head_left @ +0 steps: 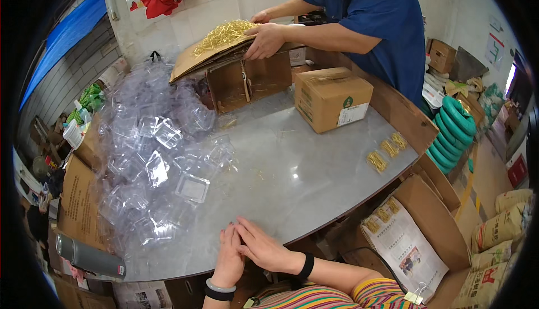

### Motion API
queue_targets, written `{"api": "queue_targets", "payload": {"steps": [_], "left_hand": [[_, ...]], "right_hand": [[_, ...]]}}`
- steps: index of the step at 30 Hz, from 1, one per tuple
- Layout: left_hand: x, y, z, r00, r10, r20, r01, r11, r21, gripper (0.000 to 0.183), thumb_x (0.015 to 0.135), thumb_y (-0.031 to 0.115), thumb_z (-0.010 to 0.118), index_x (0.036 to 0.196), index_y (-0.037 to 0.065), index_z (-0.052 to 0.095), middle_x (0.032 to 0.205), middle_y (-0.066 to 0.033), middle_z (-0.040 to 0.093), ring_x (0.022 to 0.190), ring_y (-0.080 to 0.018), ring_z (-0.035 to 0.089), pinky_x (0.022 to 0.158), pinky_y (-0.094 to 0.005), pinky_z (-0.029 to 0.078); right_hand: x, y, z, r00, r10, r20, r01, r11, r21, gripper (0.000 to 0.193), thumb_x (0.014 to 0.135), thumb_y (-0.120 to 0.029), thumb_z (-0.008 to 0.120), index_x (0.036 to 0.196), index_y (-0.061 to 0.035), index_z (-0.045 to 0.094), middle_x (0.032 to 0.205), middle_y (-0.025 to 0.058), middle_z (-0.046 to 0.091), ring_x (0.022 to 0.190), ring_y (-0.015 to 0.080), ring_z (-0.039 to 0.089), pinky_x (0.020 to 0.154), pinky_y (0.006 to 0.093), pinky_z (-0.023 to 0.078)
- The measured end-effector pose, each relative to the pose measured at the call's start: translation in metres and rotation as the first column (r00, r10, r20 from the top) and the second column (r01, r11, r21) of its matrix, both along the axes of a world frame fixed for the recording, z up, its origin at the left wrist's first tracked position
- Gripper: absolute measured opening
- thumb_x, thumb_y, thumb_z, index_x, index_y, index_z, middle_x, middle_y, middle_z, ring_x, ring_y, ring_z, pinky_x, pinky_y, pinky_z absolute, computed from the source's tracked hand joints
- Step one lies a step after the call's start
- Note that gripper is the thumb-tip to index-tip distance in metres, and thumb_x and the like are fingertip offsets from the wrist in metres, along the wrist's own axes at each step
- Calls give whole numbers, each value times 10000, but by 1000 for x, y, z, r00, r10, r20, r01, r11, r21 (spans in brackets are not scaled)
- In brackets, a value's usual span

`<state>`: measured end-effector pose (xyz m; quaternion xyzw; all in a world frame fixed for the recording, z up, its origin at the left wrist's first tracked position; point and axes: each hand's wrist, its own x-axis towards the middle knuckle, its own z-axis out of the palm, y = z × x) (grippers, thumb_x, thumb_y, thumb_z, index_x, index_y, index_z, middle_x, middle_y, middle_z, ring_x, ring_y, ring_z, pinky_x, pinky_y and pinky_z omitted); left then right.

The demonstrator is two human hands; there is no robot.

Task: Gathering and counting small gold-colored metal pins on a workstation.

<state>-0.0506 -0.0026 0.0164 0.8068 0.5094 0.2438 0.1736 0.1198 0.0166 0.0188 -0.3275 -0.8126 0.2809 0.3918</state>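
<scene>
Both hands rest together at the near edge of the grey table (269,202). My left hand (228,255) has its fingers stretched out, touching the other hand. My right hand (264,246) leans against it with fingers extended and the thumb crossing toward the left palm. Neither shows anything held, though the space between the palms is hidden. Ahead and to the left lies a large heap of clear plastic boxes (151,157); one open box (192,188) is nearest my hands. Across the table, a co-worker's hands (265,40) hold a tilted cardboard sheet (188,64) piled with gold twist ties (224,35).
A closed carton (332,100) stands at the far right, beyond small bundles of gold ties (377,162). An open carton (247,84) sits under the cardboard sheet. A dark grey flask (90,257) lies at left. Right of me, a newspaper-lined box (412,247) holds more bundles.
</scene>
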Motion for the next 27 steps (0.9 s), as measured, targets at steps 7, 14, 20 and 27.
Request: {"api": "queue_targets", "payload": {"steps": [7, 14, 20, 27], "left_hand": [[-2, -8, 5, 994, 32, 108, -29, 999, -28, 690, 893, 7, 637, 1482, -94, 290, 1473, -322, 351, 1372, -515, 351, 1179, -559, 283], [-3, -9, 3, 1000, 18, 1, -18, 996, 82, 740, 816, -36, 670, 1463, -105, 317, 1435, -320, 380, 1341, -516, 380, 1169, -581, 295], [-4, -11, 5, 995, 40, 97, -43, 999, 30, 808, 816, -27, 690, 1495, -108, 260, 1445, -328, 365, 1338, -517, 382, 1161, -548, 317], [-20, -19, 6, 980, -21, 198, 24, 1000, -14, 862, 825, -25, 700, 1522, -102, 200, 1469, -331, 348, 1359, -506, 367, 1141, -481, 354]], "right_hand": [[17, 7, 11, 994, -32, 107, 22, 995, 99, 555, 983, -158, 612, 1418, 92, 373, 1507, 301, 357, 1371, 472, 394, 1147, 481, 357], [-3, -9, 2, 999, -27, 34, 26, 1000, 6, 541, 1005, -150, 574, 1445, 76, 355, 1501, 311, 355, 1374, 469, 392, 1149, 480, 356], [3, -1, 9, 996, -9, 93, 8, 1000, 14, 537, 992, -140, 592, 1433, 77, 373, 1492, 303, 368, 1366, 461, 402, 1139, 469, 370], [11, 10, -10, 909, 67, 412, -158, 969, 191, 593, 955, -179, 647, 1434, 66, 398, 1511, 258, 378, 1395, 433, 384, 1157, 459, 355]]}}
